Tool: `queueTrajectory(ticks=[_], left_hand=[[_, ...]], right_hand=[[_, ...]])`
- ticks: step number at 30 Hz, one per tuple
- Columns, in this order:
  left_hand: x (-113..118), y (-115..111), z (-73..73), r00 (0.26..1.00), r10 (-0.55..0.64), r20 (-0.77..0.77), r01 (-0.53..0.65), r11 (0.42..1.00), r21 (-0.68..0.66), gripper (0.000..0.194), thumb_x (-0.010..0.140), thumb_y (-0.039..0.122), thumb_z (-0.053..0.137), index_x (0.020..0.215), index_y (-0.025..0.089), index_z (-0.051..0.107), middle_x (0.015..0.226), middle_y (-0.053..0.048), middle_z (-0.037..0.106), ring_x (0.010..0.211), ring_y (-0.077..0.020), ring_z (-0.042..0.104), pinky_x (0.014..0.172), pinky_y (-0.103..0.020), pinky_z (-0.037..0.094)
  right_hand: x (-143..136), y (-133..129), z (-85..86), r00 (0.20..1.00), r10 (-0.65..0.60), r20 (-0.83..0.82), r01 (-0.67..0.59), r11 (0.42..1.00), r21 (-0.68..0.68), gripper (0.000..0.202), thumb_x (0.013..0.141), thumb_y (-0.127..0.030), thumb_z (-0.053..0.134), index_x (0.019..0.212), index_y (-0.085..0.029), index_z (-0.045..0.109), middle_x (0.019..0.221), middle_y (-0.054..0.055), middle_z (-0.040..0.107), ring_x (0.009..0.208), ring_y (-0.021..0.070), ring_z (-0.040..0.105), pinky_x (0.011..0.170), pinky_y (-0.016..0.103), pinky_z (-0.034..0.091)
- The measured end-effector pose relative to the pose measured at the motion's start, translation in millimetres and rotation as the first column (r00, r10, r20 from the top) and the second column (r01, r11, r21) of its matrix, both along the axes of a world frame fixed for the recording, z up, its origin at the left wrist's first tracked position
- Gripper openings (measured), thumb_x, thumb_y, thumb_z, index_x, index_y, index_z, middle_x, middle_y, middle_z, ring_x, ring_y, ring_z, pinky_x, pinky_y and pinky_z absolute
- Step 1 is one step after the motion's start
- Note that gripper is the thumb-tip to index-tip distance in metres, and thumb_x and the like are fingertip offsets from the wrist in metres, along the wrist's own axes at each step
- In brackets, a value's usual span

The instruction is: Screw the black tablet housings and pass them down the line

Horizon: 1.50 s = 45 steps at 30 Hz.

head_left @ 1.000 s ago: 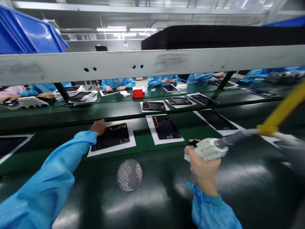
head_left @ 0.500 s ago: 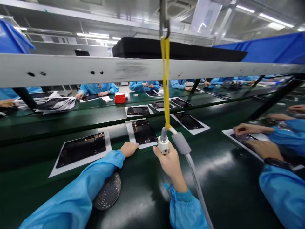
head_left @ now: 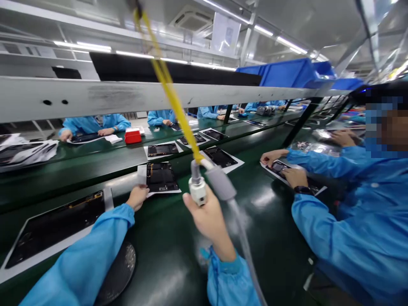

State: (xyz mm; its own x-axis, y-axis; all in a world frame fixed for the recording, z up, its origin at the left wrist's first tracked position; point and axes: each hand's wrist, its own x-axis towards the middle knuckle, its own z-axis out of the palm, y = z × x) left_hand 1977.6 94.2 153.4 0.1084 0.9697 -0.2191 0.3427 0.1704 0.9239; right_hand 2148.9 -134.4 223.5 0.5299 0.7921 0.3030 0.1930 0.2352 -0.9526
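Note:
My left hand [head_left: 137, 197] has its fingers closed on the lower left edge of a white sheet [head_left: 142, 171], on which a black panel [head_left: 162, 177] lies. My right hand [head_left: 205, 212] is wrapped round a white and grey nozzle tool [head_left: 197, 189], its thumb along the left side. The tool hangs from a yellow band [head_left: 174, 100], and a grey hose [head_left: 244, 238] runs down from it. Left of my left hand, a larger black panel [head_left: 60, 227] rests on white paper. Under my left sleeve is a round dark perforated disc [head_left: 123, 267], partly hidden.
A co-worker [head_left: 360, 199] in blue sits at the right, hands on another panel. More panels on paper [head_left: 221, 157] lie farther back. A white beam [head_left: 127, 100] crosses above the green bench [head_left: 178, 250]; a red box [head_left: 133, 136] stands beyond.
The view has turned right, so the bench items appear farther left and more of the co-worker shows. The yellow band now slants. Both hands keep their hold.

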Motion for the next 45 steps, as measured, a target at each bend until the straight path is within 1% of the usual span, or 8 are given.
queueTrajectory(ticks=[8, 13, 17, 22, 25, 28, 33, 45], left_hand=[[-134, -115, 42.6, 0.973, -0.202, 0.108, 0.218, 0.963, -0.157, 0.047, 0.059, 0.032, 0.092, 0.092, 0.014, 0.064, 0.069, 0.005, 0.057, 0.058, -0.0092, 0.051, 0.054, -0.019, 0.038], [-218, -187, 41.6, 0.793, -0.608, -0.044, 0.565, 0.760, -0.320, 0.042, 0.080, 0.054, 0.074, 0.099, 0.018, 0.064, 0.082, 0.000, 0.061, 0.069, -0.0136, 0.054, 0.060, -0.021, 0.041], [-253, -222, 37.1, 0.600, -0.748, -0.284, 0.673, 0.664, -0.326, 0.033, 0.091, 0.042, 0.061, 0.118, 0.024, 0.067, 0.108, -0.005, 0.068, 0.091, -0.0224, 0.065, 0.074, -0.027, 0.052], [-238, -270, 15.5, 0.452, -0.355, -0.818, 0.738, 0.664, 0.119, 0.030, 0.095, 0.018, 0.049, 0.119, 0.018, 0.068, 0.127, -0.018, 0.061, 0.110, -0.0351, 0.060, 0.090, -0.050, 0.052], [-211, -284, -5.2, 0.485, -0.117, -0.867, 0.763, 0.540, 0.354, 0.021, 0.094, 0.010, 0.047, 0.099, 0.010, 0.068, 0.114, -0.020, 0.062, 0.104, -0.0338, 0.059, 0.086, -0.050, 0.052], [-197, -281, -24.4, 0.532, -0.113, -0.839, 0.780, 0.453, 0.433, 0.020, 0.092, 0.005, 0.046, 0.091, 0.011, 0.065, 0.102, -0.016, 0.064, 0.091, -0.0270, 0.058, 0.080, -0.043, 0.052], [-195, -273, -41.3, 0.595, -0.151, -0.790, 0.742, 0.480, 0.467, 0.026, 0.095, 0.005, 0.039, 0.087, 0.011, 0.063, 0.091, -0.014, 0.062, 0.082, -0.0250, 0.055, 0.076, -0.042, 0.051], [-201, -270, -29.5, 0.683, -0.045, -0.729, 0.643, 0.508, 0.572, 0.029, 0.098, 0.001, 0.033, 0.098, 0.006, 0.062, 0.111, -0.020, 0.060, 0.109, -0.0312, 0.055, 0.089, -0.047, 0.051]], right_hand=[[33, -41, 7.8, 0.951, -0.297, -0.088, 0.304, 0.950, 0.069, 0.046, 0.075, -0.050, 0.081, 0.104, -0.016, 0.072, 0.078, 0.003, 0.067, 0.068, 0.0165, 0.060, 0.063, 0.031, 0.049], [18, -34, 7.2, 0.964, -0.219, -0.148, 0.242, 0.956, 0.164, 0.035, 0.076, -0.039, 0.083, 0.102, -0.019, 0.072, 0.076, 0.000, 0.066, 0.066, 0.0165, 0.061, 0.063, 0.034, 0.051], [-12, -21, 12.3, 0.986, -0.066, -0.152, 0.102, 0.965, 0.241, 0.023, 0.076, -0.026, 0.082, 0.095, -0.020, 0.072, 0.063, -0.004, 0.061, 0.055, 0.0149, 0.058, 0.056, 0.032, 0.048], [-66, -7, 1.2, 0.991, 0.110, -0.077, -0.094, 0.977, 0.190, 0.029, 0.071, -0.016, 0.081, 0.096, -0.021, 0.069, 0.063, -0.004, 0.065, 0.053, 0.0152, 0.059, 0.063, 0.037, 0.053], [-100, -1, -12.9, 0.951, 0.301, -0.072, -0.288, 0.946, 0.150, 0.021, 0.075, -0.015, 0.074, 0.093, -0.021, 0.066, 0.060, -0.006, 0.064, 0.055, 0.0145, 0.061, 0.068, 0.038, 0.056], [-131, 5, -24.6, 0.891, 0.447, -0.082, -0.434, 0.890, 0.141, 0.020, 0.076, -0.015, 0.070, 0.094, -0.024, 0.065, 0.061, -0.006, 0.065, 0.058, 0.0137, 0.063, 0.075, 0.040, 0.058], [-167, 10, -33.7, 0.885, 0.443, -0.142, -0.442, 0.896, 0.043, 0.019, 0.076, -0.017, 0.069, 0.092, -0.024, 0.063, 0.066, -0.004, 0.065, 0.066, 0.0159, 0.065, 0.074, 0.041, 0.058], [-154, 8, -14.3, 0.921, 0.353, -0.165, -0.333, 0.933, 0.140, 0.018, 0.071, -0.013, 0.066, 0.087, -0.021, 0.069, 0.061, -0.003, 0.061, 0.058, 0.0141, 0.057, 0.067, 0.038, 0.053]])
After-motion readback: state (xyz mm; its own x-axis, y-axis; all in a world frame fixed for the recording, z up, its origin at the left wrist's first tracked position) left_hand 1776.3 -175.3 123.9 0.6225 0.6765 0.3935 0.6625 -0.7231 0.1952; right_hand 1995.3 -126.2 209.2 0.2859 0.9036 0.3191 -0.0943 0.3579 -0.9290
